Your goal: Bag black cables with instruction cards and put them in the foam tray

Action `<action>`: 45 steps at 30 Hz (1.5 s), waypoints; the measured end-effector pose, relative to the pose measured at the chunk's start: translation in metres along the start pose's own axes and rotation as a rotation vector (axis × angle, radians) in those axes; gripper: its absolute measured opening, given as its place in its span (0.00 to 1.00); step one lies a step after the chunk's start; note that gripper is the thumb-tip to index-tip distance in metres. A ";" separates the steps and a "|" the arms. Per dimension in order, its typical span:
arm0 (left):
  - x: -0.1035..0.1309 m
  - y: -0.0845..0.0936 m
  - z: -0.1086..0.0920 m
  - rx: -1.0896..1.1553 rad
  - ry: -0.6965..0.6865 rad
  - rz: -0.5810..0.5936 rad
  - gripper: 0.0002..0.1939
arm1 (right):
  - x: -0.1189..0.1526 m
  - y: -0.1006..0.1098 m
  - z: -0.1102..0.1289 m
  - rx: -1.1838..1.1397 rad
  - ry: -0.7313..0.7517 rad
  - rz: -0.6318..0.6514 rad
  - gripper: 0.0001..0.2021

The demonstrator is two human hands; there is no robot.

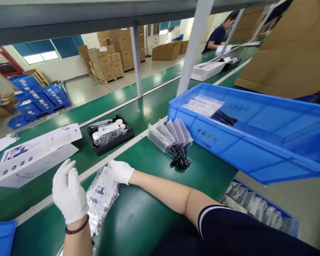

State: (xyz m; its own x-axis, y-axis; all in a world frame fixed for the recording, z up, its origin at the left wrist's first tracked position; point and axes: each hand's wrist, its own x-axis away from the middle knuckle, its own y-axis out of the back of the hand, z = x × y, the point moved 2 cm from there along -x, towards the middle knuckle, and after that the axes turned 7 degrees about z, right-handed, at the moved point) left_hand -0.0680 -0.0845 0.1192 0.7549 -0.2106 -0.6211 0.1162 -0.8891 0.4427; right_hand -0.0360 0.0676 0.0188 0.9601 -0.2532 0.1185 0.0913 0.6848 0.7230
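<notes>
White gloves cover both hands. My left hand [70, 192] is raised above the green bench at the left, its fingers bent and apart, holding nothing. My right hand [121, 172] rests on the top end of a stack of clear plastic bags [102, 193] with white printed contents; its fingertips are curled down and partly hidden. Beyond the hands, a black tray [110, 134] holds a white device, bagged parts and cables. Left of that tray lies a white printed box [37, 153] with an open flap. Several bubble-wrapped pieces with black cables [170, 137] lie right of my right hand.
A large blue bin [245, 124] with more bubble-wrapped pieces stands at the right. Below it is a crate of bagged parts [258, 209]. Grey posts [137, 60] rise beyond the bench. A person [218, 35] works at the far right; a blue bin edge [1, 236] shows lower left.
</notes>
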 end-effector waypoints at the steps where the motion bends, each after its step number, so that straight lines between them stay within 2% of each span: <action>1: 0.006 0.001 -0.001 -0.016 0.066 -0.007 0.16 | 0.003 0.005 -0.002 -0.023 -0.013 -0.050 0.14; 3: 0.019 -0.004 -0.003 -0.008 0.225 0.022 0.17 | 0.010 0.018 -0.005 -0.059 -0.039 -0.149 0.13; 6: 0.038 -0.029 -0.005 0.165 0.400 0.250 0.20 | 0.026 0.041 -0.009 -0.055 -0.055 -0.252 0.12; 8: 0.045 -0.051 -0.007 0.282 0.431 0.387 0.21 | 0.040 0.062 -0.015 -0.002 -0.046 -0.272 0.10; 11: 0.053 -0.079 -0.009 0.374 0.424 0.469 0.20 | 0.062 0.105 -0.039 0.150 -0.085 -0.332 0.11; 14: 0.064 -0.103 -0.008 0.385 0.414 0.539 0.20 | 0.084 0.149 -0.069 0.333 -0.255 -0.506 0.15; 16: 0.075 -0.118 -0.005 0.351 0.413 0.581 0.20 | 0.097 0.164 -0.084 0.444 -0.356 -0.568 0.23; 18: 0.086 -0.132 0.000 0.318 0.416 0.623 0.20 | 0.103 0.162 -0.093 0.532 -0.367 -0.531 0.25; 21: 0.096 -0.146 0.014 0.282 0.409 0.665 0.20 | 0.105 0.135 -0.099 0.569 -0.288 -0.398 0.17; 23: 0.096 -0.147 0.023 0.263 0.394 0.659 0.20 | 0.105 0.116 -0.103 0.524 -0.282 -0.345 0.19; 25: 0.094 -0.144 0.031 0.247 0.389 0.636 0.21 | 0.104 0.108 -0.110 0.451 -0.333 -0.347 0.19; 27: 0.091 -0.140 0.035 0.244 0.396 0.635 0.21 | 0.105 0.113 -0.118 0.360 -0.386 -0.380 0.15; 30: 0.089 -0.136 0.034 0.256 0.397 0.645 0.22 | 0.115 0.138 -0.129 0.184 -0.379 -0.419 0.11; 34: 0.089 -0.137 0.028 0.286 0.389 0.633 0.22 | 0.140 0.173 -0.128 -0.064 -0.231 -0.458 0.18; 37: 0.087 -0.138 0.023 0.342 0.396 0.643 0.22 | 0.146 0.178 -0.114 -0.313 -0.020 -0.522 0.24; 40: 0.087 -0.138 0.018 0.525 0.399 0.697 0.22 | 0.129 0.151 -0.098 -0.678 0.177 -0.429 0.27; 42: 0.092 -0.138 0.014 0.735 0.456 0.773 0.24 | 0.110 0.118 -0.090 -0.801 0.137 -0.328 0.31; 45: 0.101 -0.142 0.013 1.104 0.655 0.831 0.28 | 0.089 0.075 -0.077 -0.867 0.065 -0.192 0.39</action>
State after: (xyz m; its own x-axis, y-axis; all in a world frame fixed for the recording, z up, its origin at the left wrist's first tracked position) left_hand -0.0167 0.0152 -0.0154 0.5397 -0.8391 0.0687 -0.7704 -0.5252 -0.3614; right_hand 0.0770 0.1488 0.0308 0.9182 -0.3959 -0.0097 0.3951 0.9175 -0.0461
